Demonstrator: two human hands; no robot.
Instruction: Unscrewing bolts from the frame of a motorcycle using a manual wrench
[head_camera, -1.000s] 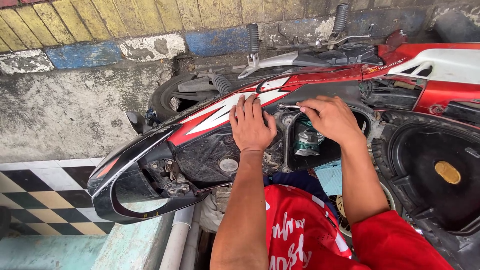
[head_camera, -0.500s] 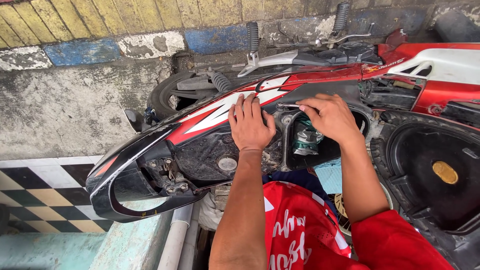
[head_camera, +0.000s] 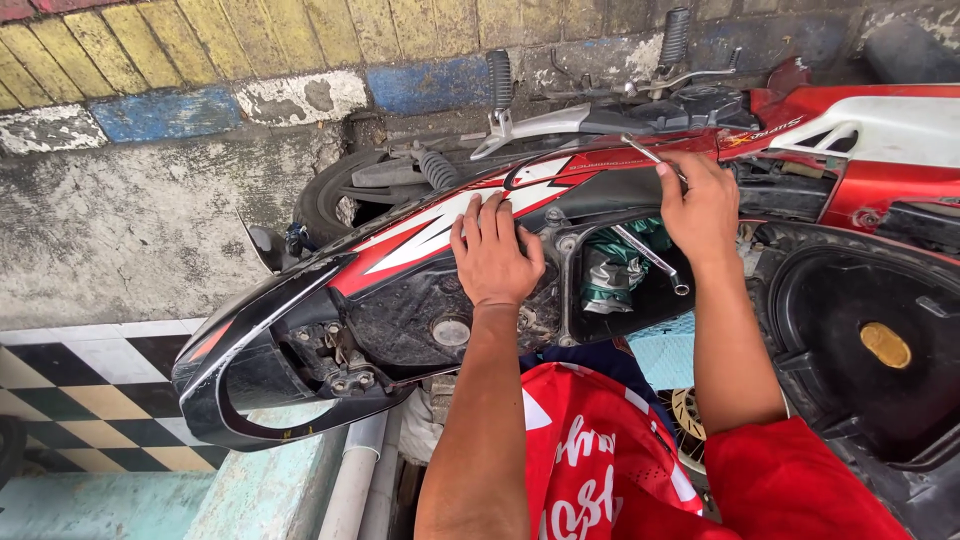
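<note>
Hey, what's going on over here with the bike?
A person in a red shirt is working on a red, white and black motorbike lying on its side by a painted kerb. Their left hand lies flat on the body panel beside an opening in the bodywork. Their right hand grips a metal wrench that reaches down into that opening, where something green sits. The black under-seat compartment is exposed on the right.

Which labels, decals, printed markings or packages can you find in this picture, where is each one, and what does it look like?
Decal: small dark lettering on the motorbike's red side panel, upper right.
Panel graphic: white angular stripe with black edging on the red bodywork, by the left hand.
Printed shirt: red cloth with white lettering, bottom centre.
Round gold plate: inside the black compartment, far right.
No packages or screens show.
</note>
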